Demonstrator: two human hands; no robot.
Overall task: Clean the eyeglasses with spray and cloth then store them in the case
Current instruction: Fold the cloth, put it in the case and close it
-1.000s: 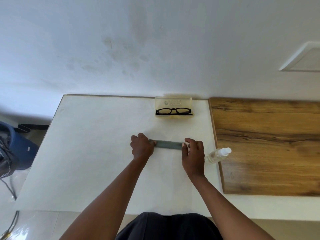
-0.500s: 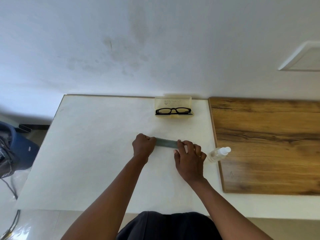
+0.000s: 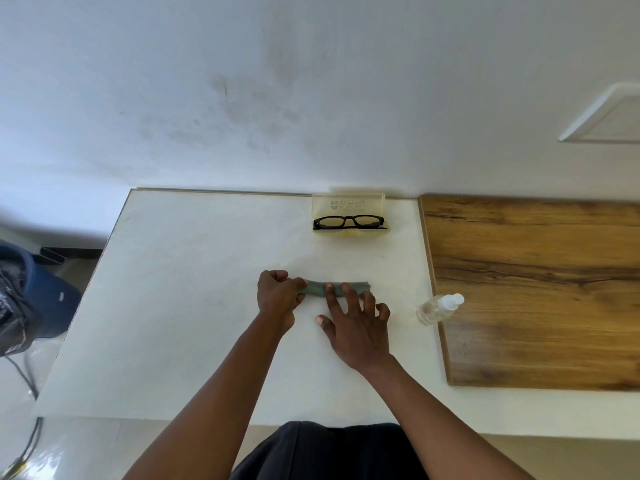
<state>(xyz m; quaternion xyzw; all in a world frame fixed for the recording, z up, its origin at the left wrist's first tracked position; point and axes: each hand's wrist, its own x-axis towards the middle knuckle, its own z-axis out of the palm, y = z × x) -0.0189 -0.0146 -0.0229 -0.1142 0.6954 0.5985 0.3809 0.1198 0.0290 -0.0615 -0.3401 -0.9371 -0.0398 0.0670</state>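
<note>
The folded grey-green cloth [image 3: 317, 288] lies on the white table [image 3: 194, 306] as a narrow strip, its long axis running left to right, parallel to the table's far edge. Taking this cloth as the landmark: the left hand [image 3: 278, 299] grips its left end with curled fingers, and the right hand [image 3: 356, 323] lies over its middle with fingers spread and nearly straight, the fingertips [image 3: 329, 289] pressing on the strip while its right end pokes out bare beyond them. Half a second ago the right hand sat further right with its fingers more bunched; it has since slid leftward and flattened. The left hand has stayed put. Beyond the cloth, near the wall, the black eyeglasses [image 3: 349, 222] rest in the open translucent case [image 3: 349, 202], lenses facing the person, frame lying left to right. Right of the cloth, the spray bottle [image 3: 438, 308] lies tilted at the edge of the wooden board [image 3: 540, 289].
</note>
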